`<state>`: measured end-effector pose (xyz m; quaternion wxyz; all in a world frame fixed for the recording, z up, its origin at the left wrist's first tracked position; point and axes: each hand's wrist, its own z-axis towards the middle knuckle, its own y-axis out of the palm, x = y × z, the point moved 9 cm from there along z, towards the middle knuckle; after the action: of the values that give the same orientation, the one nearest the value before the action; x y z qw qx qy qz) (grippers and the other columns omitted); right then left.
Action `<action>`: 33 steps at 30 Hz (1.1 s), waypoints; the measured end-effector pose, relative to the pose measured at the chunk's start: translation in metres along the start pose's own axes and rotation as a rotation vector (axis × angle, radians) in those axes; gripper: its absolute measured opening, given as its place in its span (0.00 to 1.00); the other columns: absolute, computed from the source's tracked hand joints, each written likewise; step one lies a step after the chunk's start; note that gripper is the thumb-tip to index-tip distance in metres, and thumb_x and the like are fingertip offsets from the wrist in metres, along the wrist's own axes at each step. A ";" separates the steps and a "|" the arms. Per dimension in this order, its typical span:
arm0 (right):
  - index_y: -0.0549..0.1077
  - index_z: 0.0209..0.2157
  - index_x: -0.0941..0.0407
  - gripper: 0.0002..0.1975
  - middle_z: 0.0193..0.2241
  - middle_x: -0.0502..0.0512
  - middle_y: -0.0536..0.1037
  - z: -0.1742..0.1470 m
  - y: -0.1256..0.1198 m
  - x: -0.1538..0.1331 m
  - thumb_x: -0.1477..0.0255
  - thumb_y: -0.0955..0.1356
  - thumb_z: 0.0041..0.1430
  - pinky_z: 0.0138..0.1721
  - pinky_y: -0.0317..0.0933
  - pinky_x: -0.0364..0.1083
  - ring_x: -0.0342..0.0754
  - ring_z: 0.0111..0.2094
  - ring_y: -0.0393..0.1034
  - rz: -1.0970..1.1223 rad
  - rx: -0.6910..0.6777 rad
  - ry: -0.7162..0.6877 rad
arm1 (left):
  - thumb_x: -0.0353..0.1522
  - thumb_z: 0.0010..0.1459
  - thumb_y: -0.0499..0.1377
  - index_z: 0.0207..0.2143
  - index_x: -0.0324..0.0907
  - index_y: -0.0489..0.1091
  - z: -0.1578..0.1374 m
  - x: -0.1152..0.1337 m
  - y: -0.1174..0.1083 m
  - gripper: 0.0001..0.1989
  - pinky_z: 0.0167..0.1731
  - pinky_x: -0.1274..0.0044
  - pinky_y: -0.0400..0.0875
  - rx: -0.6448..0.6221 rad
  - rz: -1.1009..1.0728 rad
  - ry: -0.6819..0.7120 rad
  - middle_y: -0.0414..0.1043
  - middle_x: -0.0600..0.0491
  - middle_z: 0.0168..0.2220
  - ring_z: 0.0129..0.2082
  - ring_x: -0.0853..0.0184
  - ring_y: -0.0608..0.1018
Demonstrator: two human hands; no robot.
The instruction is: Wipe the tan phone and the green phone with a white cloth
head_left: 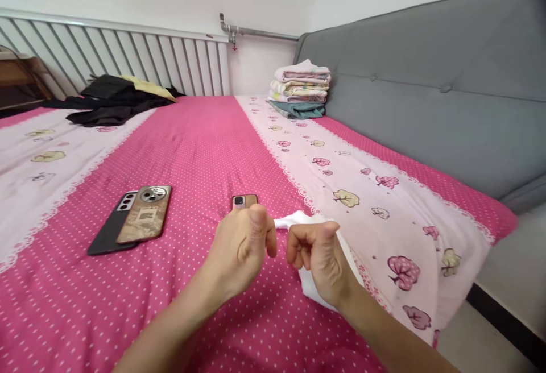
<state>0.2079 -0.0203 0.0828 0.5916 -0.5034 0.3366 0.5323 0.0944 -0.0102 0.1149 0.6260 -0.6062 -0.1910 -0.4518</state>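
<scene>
My left hand (245, 245) is closed, its fingers curled inward and its thumb on top. Just beyond it lies a small phone (244, 200) in a brownish case, its lower part hidden by the hand. My right hand (322, 256) faces it across a narrow gap, fingers curled and thumb pointing outward. Nothing shows in either fist. A white cloth (313, 290) lies on the bed behind and beneath my right hand; one thin end reaches toward my left hand, and I cannot tell whether they touch.
Two phones overlap at left: a gold patterned one (147, 216) on a dark one (106, 231). Pink dotted bedding (196, 140) covers the bed. Folded linens (302, 83) are stacked by the grey headboard (409, 71). Dark clothes (115, 100) lie near the radiator (128, 52).
</scene>
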 end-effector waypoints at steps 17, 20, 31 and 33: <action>0.66 0.12 0.54 0.47 0.11 0.51 0.63 -0.004 -0.028 -0.001 0.34 0.41 0.53 0.25 0.54 0.44 0.43 0.18 0.62 -0.140 0.180 0.000 | 0.64 0.49 0.17 0.11 0.43 0.65 0.006 -0.007 0.003 0.51 0.19 0.76 0.59 -0.047 0.100 -0.059 0.64 0.48 0.13 0.16 0.70 0.66; 0.68 0.15 0.54 0.44 0.14 0.52 0.67 -0.001 -0.025 0.000 0.39 0.43 0.60 0.26 0.55 0.45 0.45 0.20 0.65 -0.225 0.197 -0.031 | 0.63 0.50 0.17 0.13 0.42 0.67 0.012 -0.016 -0.013 0.51 0.20 0.76 0.59 -0.025 0.094 -0.098 0.65 0.48 0.13 0.15 0.69 0.66; 0.72 0.53 0.62 0.21 0.55 0.66 0.72 0.026 -0.013 0.062 0.68 0.68 0.61 0.59 0.54 0.56 0.60 0.58 0.61 -0.972 0.118 -0.065 | 0.48 0.56 0.57 0.15 0.42 0.63 0.060 -0.186 -0.039 0.24 0.23 0.71 0.63 0.062 0.232 -0.648 0.66 0.46 0.13 0.17 0.57 0.73; 0.72 0.53 0.61 0.19 0.50 0.64 0.76 0.028 -0.006 0.072 0.68 0.68 0.62 0.58 0.55 0.54 0.58 0.55 0.65 -0.986 0.028 -0.039 | 0.46 0.52 0.62 0.15 0.42 0.62 0.061 -0.196 -0.024 0.23 0.22 0.74 0.63 0.039 0.134 -0.641 0.63 0.50 0.11 0.15 0.62 0.70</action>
<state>0.2251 0.0276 0.0242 0.7858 -0.5849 0.0542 0.1938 -0.0079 0.1156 -0.0135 0.5739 -0.7166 -0.3467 -0.1922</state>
